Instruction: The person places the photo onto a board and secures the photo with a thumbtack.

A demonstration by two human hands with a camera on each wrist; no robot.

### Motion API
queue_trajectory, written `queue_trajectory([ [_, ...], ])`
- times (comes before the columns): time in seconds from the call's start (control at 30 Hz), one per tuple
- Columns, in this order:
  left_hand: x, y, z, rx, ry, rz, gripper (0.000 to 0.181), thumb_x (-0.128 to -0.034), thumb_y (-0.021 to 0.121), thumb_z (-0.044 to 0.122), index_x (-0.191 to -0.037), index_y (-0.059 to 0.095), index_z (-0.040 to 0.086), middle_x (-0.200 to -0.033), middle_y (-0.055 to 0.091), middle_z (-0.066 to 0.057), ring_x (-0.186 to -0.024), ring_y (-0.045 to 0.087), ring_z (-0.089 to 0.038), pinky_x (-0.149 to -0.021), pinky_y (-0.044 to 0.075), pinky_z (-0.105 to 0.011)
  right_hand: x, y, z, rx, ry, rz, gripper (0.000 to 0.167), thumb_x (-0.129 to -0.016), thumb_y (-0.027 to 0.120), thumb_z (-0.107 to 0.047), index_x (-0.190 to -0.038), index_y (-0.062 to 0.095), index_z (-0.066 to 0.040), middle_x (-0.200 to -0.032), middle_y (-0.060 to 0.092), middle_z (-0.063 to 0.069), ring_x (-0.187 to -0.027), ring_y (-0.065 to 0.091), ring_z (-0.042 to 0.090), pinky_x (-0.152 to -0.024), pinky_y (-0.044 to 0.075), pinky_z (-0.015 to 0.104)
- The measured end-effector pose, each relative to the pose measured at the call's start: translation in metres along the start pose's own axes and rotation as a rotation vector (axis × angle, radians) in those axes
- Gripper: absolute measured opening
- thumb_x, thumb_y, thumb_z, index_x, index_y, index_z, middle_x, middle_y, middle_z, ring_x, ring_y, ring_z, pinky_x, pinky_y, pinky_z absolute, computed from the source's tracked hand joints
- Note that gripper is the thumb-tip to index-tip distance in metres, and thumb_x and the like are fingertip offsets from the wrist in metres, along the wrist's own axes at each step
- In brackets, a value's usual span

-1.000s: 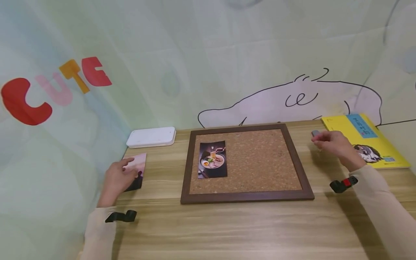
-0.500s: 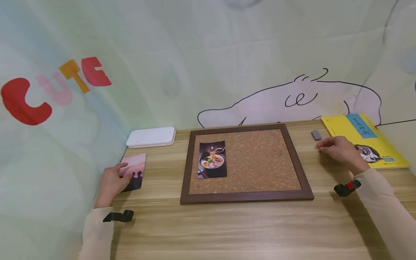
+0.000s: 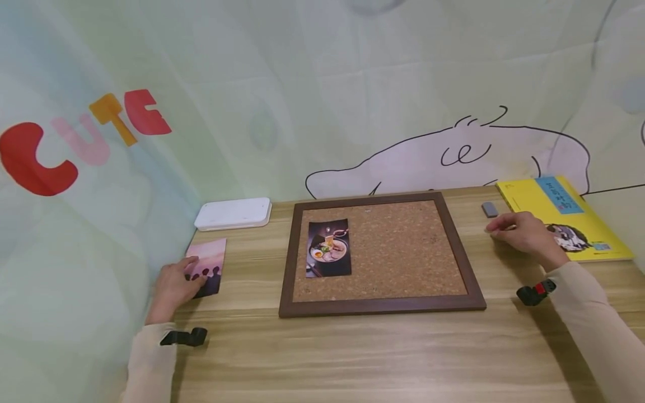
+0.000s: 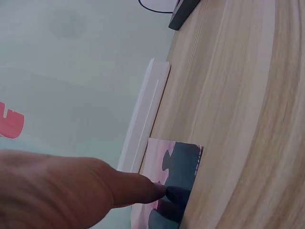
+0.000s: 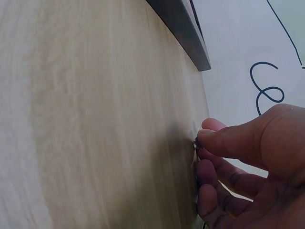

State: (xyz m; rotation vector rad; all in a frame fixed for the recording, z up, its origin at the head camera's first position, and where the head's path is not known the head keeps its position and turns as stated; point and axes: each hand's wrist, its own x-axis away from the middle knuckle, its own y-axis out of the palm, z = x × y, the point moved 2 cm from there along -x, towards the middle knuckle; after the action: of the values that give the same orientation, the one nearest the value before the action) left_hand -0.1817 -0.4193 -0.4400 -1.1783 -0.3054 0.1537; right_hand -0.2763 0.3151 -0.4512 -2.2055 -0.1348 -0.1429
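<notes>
My left hand point(image 3: 174, 285) rests on a photo point(image 3: 210, 254) lying at the table's left side. The photo has a pink sky over dark figures. In the left wrist view the thumb point(image 4: 138, 188) touches the photo's glossy face. My right hand point(image 3: 526, 235) is low over the table, beside the yellow book. Between its thumb and forefinger it pinches a small shiny push pin point(image 5: 197, 143), mostly hidden by the fingertips. Midway between the hands lies a brown-framed cork board point(image 3: 403, 252), with a ramen photo point(image 3: 328, 254) pinned on its left part.
A white flat case point(image 3: 233, 213) stands at the back left, against the curtain. A grey eraser point(image 3: 489, 209) lies just behind my right hand. The yellow book point(image 3: 534, 196) lies flat at the right. A printed curtain point(image 3: 282, 101) closes off the back and left.
My left hand has come down onto the photo. My right hand has moved from beside the eraser slightly toward me and down to the tabletop, where it now pinches the push pin.
</notes>
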Motion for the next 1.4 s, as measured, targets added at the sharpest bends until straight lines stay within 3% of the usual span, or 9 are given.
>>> queue_trajectory([
  [0.13,0.001,0.001,0.003,-0.001,-0.002,-0.005,0.063,-0.1016,0.063,0.019,-0.156,0.043,-0.006,-0.154,0.040,-0.046,-0.138,0.041,-0.060,-0.118,0.036,-0.073,-0.001,0.001,0.001,0.003,-0.008,0.012,0.023,-0.104,0.063,-0.007,-0.120,0.071,0.009,-0.119,0.068,0.033,-0.102,0.059,0.039,-0.078,0.045,0.033],
  [0.4,0.004,0.003,0.008,-0.009,0.037,0.042,0.062,-0.0998,0.067,0.019,-0.151,0.048,-0.009,-0.152,0.047,-0.044,-0.134,0.047,-0.060,-0.113,0.039,-0.071,-0.003,0.003,0.002,0.020,-0.041,0.020,0.021,-0.104,0.064,-0.008,-0.114,0.073,0.007,-0.110,0.071,0.028,-0.096,0.060,0.035,-0.074,0.045,0.030],
  [0.67,0.004,0.003,0.012,-0.005,0.007,0.059,0.060,-0.0996,0.069,0.020,-0.149,0.050,-0.009,-0.151,0.051,-0.040,-0.129,0.047,-0.057,-0.110,0.038,-0.068,-0.002,0.001,-0.001,-0.031,0.031,0.034,0.031,-0.109,0.058,-0.015,-0.130,0.066,0.006,-0.124,0.061,0.032,-0.103,0.053,0.038,-0.081,0.045,0.035],
  [0.8,0.003,0.003,0.012,-0.009,0.005,0.057,0.060,-0.0996,0.070,0.020,-0.148,0.050,-0.009,-0.151,0.050,-0.040,-0.132,0.049,-0.057,-0.113,0.039,-0.069,0.000,0.000,-0.002,-0.059,0.045,0.057,0.032,-0.111,0.054,-0.014,-0.133,0.064,0.006,-0.123,0.059,0.031,-0.104,0.051,0.038,-0.080,0.044,0.036],
  [1.0,0.000,0.002,0.008,0.027,-0.011,0.036,0.064,-0.1005,0.070,0.020,-0.151,0.047,-0.011,-0.155,0.047,-0.040,-0.140,0.045,-0.057,-0.118,0.038,-0.069,0.001,-0.001,-0.006,-0.076,0.024,0.104,0.031,-0.112,0.054,-0.019,-0.126,0.065,0.006,-0.114,0.061,0.025,-0.100,0.051,0.034,-0.073,0.044,0.030],
  [1.27,-0.002,0.002,0.006,0.089,0.016,-0.001,0.063,-0.1039,0.065,0.023,-0.154,0.046,-0.009,-0.158,0.045,-0.039,-0.147,0.042,-0.058,-0.120,0.038,-0.068,0.003,-0.004,-0.008,-0.091,-0.016,0.083,0.035,-0.114,0.053,-0.025,-0.127,0.065,0.005,-0.112,0.064,0.022,-0.096,0.053,0.029,-0.072,0.046,0.025],
  [1.4,-0.001,0.002,0.009,0.160,0.005,-0.021,0.062,-0.1058,0.062,0.026,-0.156,0.047,-0.006,-0.160,0.045,-0.038,-0.148,0.042,-0.056,-0.121,0.038,-0.067,0.004,-0.007,-0.009,-0.099,-0.044,0.066,0.036,-0.113,0.053,-0.027,-0.126,0.065,0.004,-0.109,0.067,0.021,-0.092,0.054,0.025,-0.071,0.047,0.024],
])
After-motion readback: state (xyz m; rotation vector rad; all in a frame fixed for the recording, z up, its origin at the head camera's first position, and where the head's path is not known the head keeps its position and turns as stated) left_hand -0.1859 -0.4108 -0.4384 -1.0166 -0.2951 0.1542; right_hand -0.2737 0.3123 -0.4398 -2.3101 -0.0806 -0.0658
